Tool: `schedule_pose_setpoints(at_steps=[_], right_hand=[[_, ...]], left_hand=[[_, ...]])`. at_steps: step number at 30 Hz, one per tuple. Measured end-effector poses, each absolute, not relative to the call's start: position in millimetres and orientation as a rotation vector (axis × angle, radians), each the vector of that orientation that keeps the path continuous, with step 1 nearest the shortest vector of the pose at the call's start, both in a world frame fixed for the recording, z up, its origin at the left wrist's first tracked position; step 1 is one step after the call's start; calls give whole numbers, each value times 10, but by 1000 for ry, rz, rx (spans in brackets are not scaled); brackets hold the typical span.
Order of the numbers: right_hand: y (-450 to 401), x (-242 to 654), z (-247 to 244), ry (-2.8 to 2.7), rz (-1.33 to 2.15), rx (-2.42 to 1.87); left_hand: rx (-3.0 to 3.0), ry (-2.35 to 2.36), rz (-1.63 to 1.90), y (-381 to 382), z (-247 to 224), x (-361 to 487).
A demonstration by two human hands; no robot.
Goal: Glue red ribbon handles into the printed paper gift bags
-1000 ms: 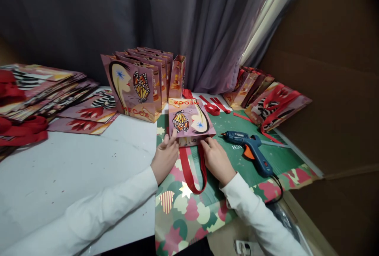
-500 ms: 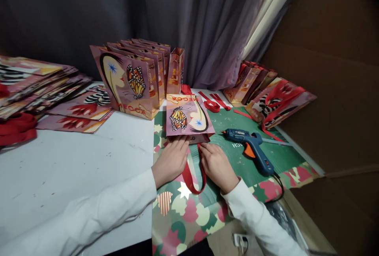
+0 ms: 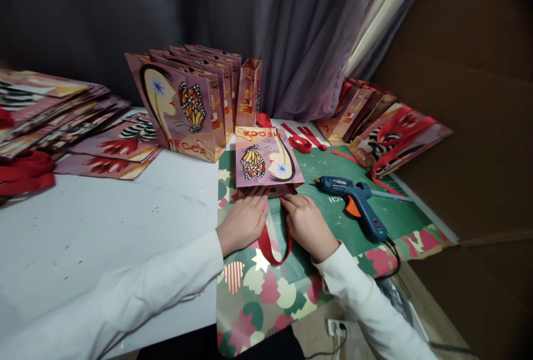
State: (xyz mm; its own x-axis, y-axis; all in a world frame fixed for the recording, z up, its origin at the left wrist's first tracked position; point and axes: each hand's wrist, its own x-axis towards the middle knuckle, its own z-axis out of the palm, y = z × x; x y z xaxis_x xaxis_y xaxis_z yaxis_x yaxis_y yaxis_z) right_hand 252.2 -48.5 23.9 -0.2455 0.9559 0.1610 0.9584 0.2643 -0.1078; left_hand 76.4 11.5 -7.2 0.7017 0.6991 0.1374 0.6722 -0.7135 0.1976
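Observation:
A paper gift bag [image 3: 268,155] with a butterfly and a drawn face lies flat, its mouth toward me. From the mouth a red ribbon [image 3: 275,259] loops down over the printed sheet. My left hand [image 3: 245,218] lies flat with fingers stretched to the bag's lower edge, over one side of the ribbon; the fingertips are partly hidden at the mouth. Curled fingers of my right hand [image 3: 308,221] press on the ribbon's other side at the opening. To the right of that hand rests a blue glue gun [image 3: 353,202] with an orange trigger.
Upright gift bags [image 3: 183,107] stand behind on the left, beside stacked flat bags [image 3: 54,113]. Bags with red ribbons [image 3: 395,141] lean at the back right. Cut red ribbon pieces [image 3: 302,142] lie behind the bag. A cardboard wall [image 3: 470,99] borders the right side.
The view has shifted slightly. Both hands stay at the bag's mouth in nearly the same pose, and the ribbon loop hangs as before.

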Motion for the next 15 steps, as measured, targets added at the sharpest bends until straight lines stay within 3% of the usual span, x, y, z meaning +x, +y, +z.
schedule_pose_setpoints(at_steps=[15], right_hand=[[-85,2058,139,-2315,-89,-2021]], left_hand=[[2698,1235,275,129,25,806]])
